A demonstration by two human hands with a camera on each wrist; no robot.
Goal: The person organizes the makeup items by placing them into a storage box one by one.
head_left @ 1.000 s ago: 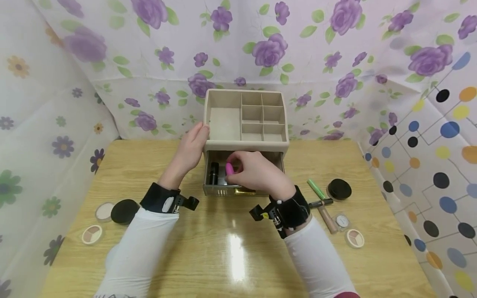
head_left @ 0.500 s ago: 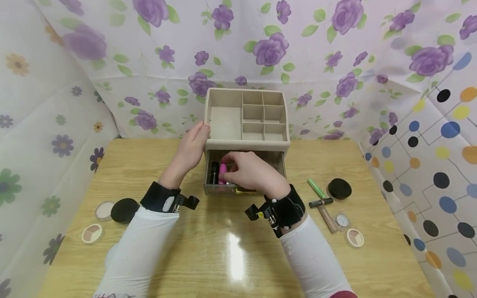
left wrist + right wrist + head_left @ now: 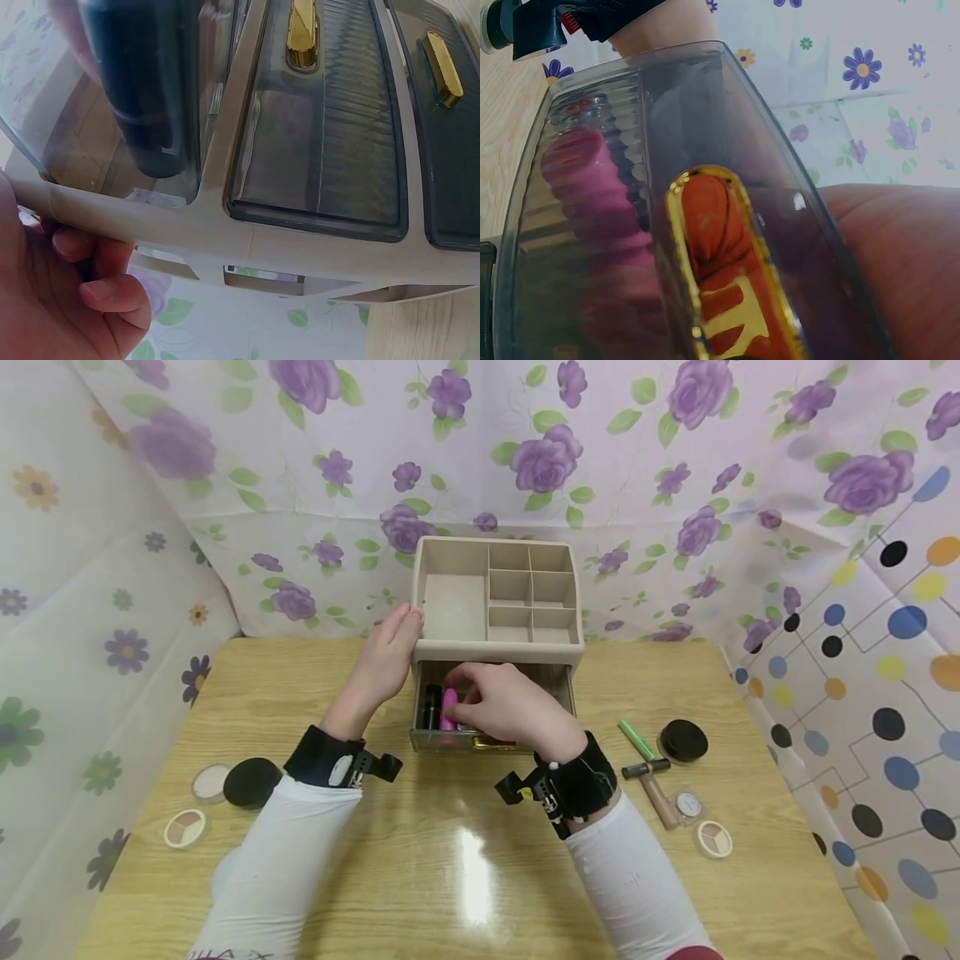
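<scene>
A beige makeup organizer [image 3: 498, 652] stands at the back of the table, its top drawer [image 3: 442, 742] pulled out. At its left side my left hand [image 3: 386, 656] holds the edge of the casing; some of its fingers [image 3: 112, 292] are curled in the left wrist view. Inside the drawer, my right hand [image 3: 517, 702] has thumb and forefinger about a bright pink cosmetic tube [image 3: 448, 703]. Just left of that tube is a black cosmetic tube [image 3: 432, 703]. The pink tube [image 3: 592, 187] shows blurred through the clear drawer front in the right wrist view. My palm hides the drawer's right part.
To the right lie a green tube [image 3: 636, 740], a dark-capped tube [image 3: 645, 769], a brown tube [image 3: 660, 802], a round black compact [image 3: 683, 741] and small pans. On the left are a black lid [image 3: 252, 785] and a three-colour palette [image 3: 185, 830]. Flowered cloth [image 3: 300, 552] hangs behind.
My right hand has moved left with the pink tube, bringing it beside the black one. Over the last half second the thumb shifts slightly right. The left hand stays in place.
</scene>
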